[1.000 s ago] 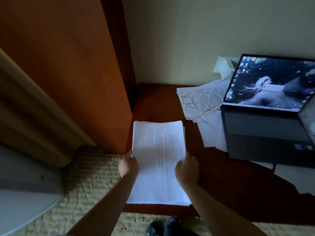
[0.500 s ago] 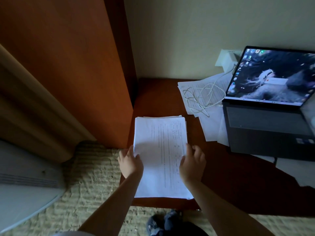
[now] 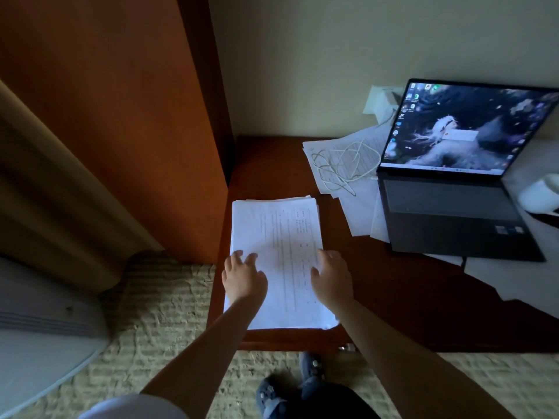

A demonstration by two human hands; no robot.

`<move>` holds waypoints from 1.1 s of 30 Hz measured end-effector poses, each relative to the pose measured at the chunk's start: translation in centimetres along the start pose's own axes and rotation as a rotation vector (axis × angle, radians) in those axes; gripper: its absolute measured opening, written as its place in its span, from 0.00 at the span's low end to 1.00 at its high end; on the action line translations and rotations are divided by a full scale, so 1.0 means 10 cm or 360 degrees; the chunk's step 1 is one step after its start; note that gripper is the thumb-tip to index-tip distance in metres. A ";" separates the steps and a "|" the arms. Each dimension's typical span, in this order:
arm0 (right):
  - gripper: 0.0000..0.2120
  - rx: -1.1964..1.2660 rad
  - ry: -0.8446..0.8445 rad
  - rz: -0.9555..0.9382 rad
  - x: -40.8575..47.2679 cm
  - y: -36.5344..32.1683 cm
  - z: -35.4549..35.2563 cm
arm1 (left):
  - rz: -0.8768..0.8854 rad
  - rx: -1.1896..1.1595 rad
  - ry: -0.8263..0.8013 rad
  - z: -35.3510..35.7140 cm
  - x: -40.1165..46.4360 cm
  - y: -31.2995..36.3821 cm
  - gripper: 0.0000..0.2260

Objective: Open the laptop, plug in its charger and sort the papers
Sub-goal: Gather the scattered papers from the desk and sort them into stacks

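The laptop point(image 3: 459, 189) is running off the picture's right edge, its screen icons too small to read. Loose papers point(image 3: 360, 213) are lying partly hidden under it, and print on the stack point(image 3: 281, 246) is blurring beyond reading.

Dim, soft room; glowing laptop screen point(image 3: 459, 128).

We see the paper stack point(image 3: 276, 261) flat on the bench point(image 3: 408, 303) — left hand point(image 3: 243, 278) and right hand point(image 3: 331, 281) rest on its near half, fingers spread. Laptop point(image 3: 453, 189) open, screen lit, loose sheets point(image 3: 354, 204) beside it — white cable point(image 3: 341, 166) coiled on them.
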State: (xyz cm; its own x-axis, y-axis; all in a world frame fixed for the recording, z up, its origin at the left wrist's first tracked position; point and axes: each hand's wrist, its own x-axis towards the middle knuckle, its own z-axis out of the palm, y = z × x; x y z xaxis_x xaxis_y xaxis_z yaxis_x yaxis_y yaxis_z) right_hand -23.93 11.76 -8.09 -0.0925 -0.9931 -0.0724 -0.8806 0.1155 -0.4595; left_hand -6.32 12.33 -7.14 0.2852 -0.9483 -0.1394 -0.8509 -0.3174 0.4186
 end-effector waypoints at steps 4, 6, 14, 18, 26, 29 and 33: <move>0.21 0.0288 -0.0034 0.0143 -0.19 0.18 -0.16 | 0.0109 -0.0144 0.0010 0.06 -0.24 0.28 0.14; 0.21 0.0389 -0.0055 0.0205 -0.29 0.32 -0.32 | 0.0166 -0.0239 -0.0009 0.08 -0.37 0.46 0.11; 0.18 0.0577 0.0081 0.0231 -0.70 1.39 -1.14 | 0.0375 -0.0400 -0.0117 0.38 -1.05 1.54 0.10; 0.18 0.0645 0.0108 0.0298 -1.01 2.20 -1.63 | 0.0442 -0.0460 -0.0184 0.76 -1.62 2.27 0.11; 0.16 0.0758 0.0147 0.0584 -1.34 3.69 -2.43 | 0.0569 -0.0457 -0.0478 1.44 -2.53 3.60 0.12; 0.16 0.0798 0.0141 0.0701 -1.25 4.13 -2.59 | 0.0532 -0.0482 -0.0557 1.69 -2.57 3.95 0.12; 0.17 0.0919 0.0145 0.0864 -1.04 4.59 -2.64 | 0.0509 -0.0470 -0.0609 2.06 -2.49 4.39 0.12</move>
State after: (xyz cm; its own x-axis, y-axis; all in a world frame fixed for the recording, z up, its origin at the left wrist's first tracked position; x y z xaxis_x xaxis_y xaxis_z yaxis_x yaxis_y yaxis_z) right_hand -75.64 26.83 -5.02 -0.4993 -0.7897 -0.3564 -0.3237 0.5516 -0.7687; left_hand -59.83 21.99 -3.79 -0.1924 -0.9472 -0.2563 -0.6937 -0.0535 0.7183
